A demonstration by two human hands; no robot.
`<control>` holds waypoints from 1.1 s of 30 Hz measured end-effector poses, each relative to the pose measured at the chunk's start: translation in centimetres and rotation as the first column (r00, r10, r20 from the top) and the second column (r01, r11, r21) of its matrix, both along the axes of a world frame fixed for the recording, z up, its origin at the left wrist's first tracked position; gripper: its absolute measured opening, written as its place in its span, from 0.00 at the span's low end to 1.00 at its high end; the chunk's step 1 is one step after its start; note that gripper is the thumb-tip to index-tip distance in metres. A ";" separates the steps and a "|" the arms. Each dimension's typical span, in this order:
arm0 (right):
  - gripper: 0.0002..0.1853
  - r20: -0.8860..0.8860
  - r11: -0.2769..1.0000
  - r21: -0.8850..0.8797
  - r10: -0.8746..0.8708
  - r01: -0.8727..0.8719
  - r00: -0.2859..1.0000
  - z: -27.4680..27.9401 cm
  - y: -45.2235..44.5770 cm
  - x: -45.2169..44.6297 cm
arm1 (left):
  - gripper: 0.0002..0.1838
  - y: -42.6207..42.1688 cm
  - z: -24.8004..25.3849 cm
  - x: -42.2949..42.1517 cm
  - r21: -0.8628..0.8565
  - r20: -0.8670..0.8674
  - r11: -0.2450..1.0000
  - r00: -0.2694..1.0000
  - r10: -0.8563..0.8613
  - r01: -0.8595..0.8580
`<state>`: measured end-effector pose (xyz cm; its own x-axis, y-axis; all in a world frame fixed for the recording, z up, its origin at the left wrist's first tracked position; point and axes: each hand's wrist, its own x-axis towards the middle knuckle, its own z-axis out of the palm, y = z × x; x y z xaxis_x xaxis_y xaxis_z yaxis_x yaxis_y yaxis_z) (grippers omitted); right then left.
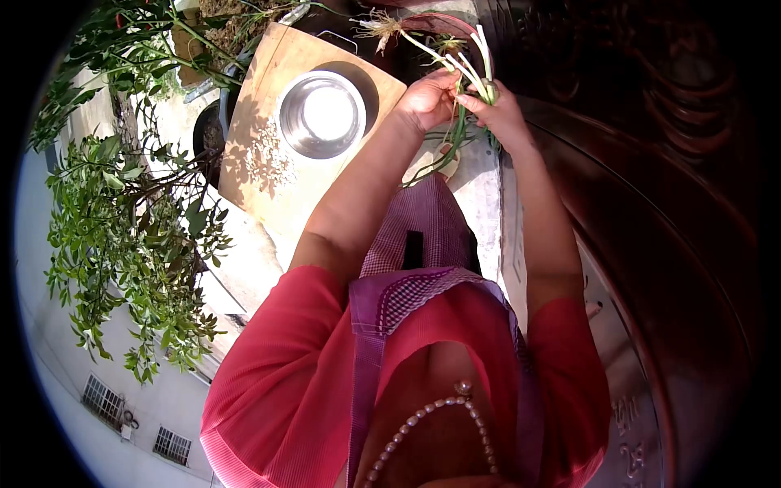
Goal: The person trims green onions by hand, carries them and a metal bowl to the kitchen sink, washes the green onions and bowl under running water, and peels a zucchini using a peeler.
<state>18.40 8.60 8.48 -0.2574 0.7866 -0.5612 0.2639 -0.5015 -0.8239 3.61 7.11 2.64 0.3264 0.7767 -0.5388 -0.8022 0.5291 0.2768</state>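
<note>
- I have both bare hands in the head view, at the far side of the scene, close together and a little right of the middle.
- The left hand [429,99] has its fingers drawn in narrow, pinching at the spring onions [486,58]; I cannot make out exactly which stalks it has.
- The right hand [506,119] is wrapped around the same bunch, its thumb toward the left hand.
- I see the white stalks pointing to the far side, pale stringy roots [381,28] reaching out to the far left of the hands, and green leaves [460,135] hanging toward the near side.
- Left of the hands stands a wooden bench [248,122], sunlit, with a round stainless-steel bowl [281,115] on it; glare in the bowl keeps me from judging its inside.
- Speckled light patches lie on the bench just left of the bowl; I cannot tell whether they are sunlight or small bits.
- Leafy plants [134,236] fill the left side, and a wall with barred windows [103,400] shows at the near left.
- Along the right runs a dark red, glossy curved surface [618,220].
- Nearest me are a pink ribbed top [277,374], a purple checked apron [423,215] and a beaded necklace [411,421].
</note>
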 end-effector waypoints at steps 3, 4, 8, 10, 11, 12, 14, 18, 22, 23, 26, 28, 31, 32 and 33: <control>0.13 -0.023 0.996 -0.004 -0.084 0.084 0.996 0.2 0.0 -0.8 | 0.06 0.1 2.8 0.4 -0.040 -0.011 0.997 0.997 -0.072 0.071; 0.12 -0.032 0.994 -0.041 -0.104 0.103 0.994 -0.1 0.2 -0.5 | 0.04 0.2 3.4 0.5 -0.076 -0.049 0.993 0.994 -0.093 0.089; 0.09 -0.004 0.975 -0.099 -0.202 0.200 0.979 -1.1 0.8 0.4 | 0.12 -0.1 4.5 0.0 -0.088 -0.216 0.982 0.959 -0.184 0.168; 0.08 0.041 0.968 -0.041 -0.248 0.249 0.968 -0.8 1.0 0.4 | 0.14 -0.4 3.3 0.0 -0.056 -0.295 0.987 0.942 -0.162 0.153; 0.09 0.045 0.978 -0.020 -0.206 0.207 0.978 -0.7 1.2 0.4 | 0.15 -0.7 2.9 0.1 -0.072 -0.345 0.987 0.925 -0.160 0.145; 0.10 0.049 0.987 0.000 -0.163 0.163 0.985 -0.6 1.4 0.3 | 0.15 -0.9 3.0 0.3 -0.087 -0.395 0.987 0.905 -0.159 0.136; 0.12 0.059 0.996 0.040 -0.079 0.077 0.995 -0.5 1.8 0.2 | 0.18 -1.0 3.5 0.6 -0.087 -0.462 0.990 0.876 -0.137 0.109; 0.11 -0.049 0.992 0.067 0.114 -0.110 0.992 -1.9 1.6 -0.5 | 0.18 -1.2 3.6 1.1 -0.045 -0.567 0.991 0.813 -0.132 0.129; 0.10 0.009 0.991 0.100 0.084 -0.085 0.996 -2.2 2.3 -0.6 | 0.16 -1.6 3.6 0.7 -0.053 -0.564 0.995 0.819 -0.103 0.088; 0.10 0.051 0.992 0.114 0.048 -0.054 0.998 -2.0 2.6 -0.5 | 0.15 -1.8 3.7 0.4 -0.061 -0.527 0.995 0.844 -0.096 0.075; 0.12 0.210 0.969 0.249 -0.059 0.005 0.976 -3.0 4.2 0.4 | 0.12 -3.3 5.0 -0.2 -0.081 -0.506 0.996 0.859 -0.080 0.045; 0.13 0.416 0.957 0.274 -0.024 -0.100 0.909 -3.3 5.6 1.2 | 0.12 -4.3 7.4 -0.8 -0.146 -0.540 0.988 0.834 -0.114 0.040; 0.15 0.608 0.912 0.366 -0.084 -0.185 0.790 -5.3 7.0 2.0 | 0.09 -6.1 7.8 -1.9 -0.187 -0.562 0.982 0.821 -0.102 -0.006; 0.15 0.642 0.922 0.337 -0.077 -0.191 0.763 -5.7 7.2 2.3 | 0.08 -6.6 7.8 -2.4 -0.205 -0.558 0.978 0.824 -0.100 -0.020; 0.15 0.674 0.931 0.308 -0.069 -0.195 0.736 -5.9 7.4 2.2 | 0.08 -6.9 8.3 -2.7 -0.208 -0.558 0.978 0.825 -0.093 -0.031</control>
